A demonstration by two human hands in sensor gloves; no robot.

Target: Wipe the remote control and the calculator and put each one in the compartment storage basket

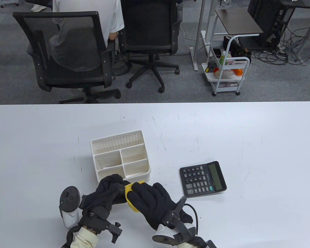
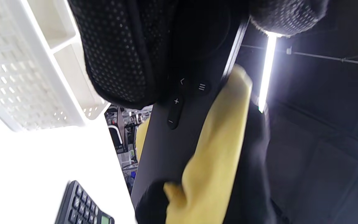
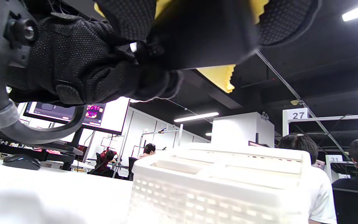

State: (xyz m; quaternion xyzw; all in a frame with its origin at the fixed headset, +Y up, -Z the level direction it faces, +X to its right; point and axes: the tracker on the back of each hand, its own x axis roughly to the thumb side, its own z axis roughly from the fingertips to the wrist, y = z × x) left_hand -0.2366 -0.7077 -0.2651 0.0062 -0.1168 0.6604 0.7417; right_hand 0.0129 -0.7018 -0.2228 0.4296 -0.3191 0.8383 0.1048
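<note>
yellow cloth [image 2: 216, 155] lies folded over the slim black remote control [image 2: 179, 130], which we hold above the table [image 1: 248, 144] just before the white plastic compartment basket [image 1: 120, 157]. legible on the remote: "+", "−". our left hand [image 1: 107, 192] grips its end; our right hand [image 1: 149, 200] clamps the cloth around it. the black calculator [image 1: 202, 178] lies to the right.
</note>
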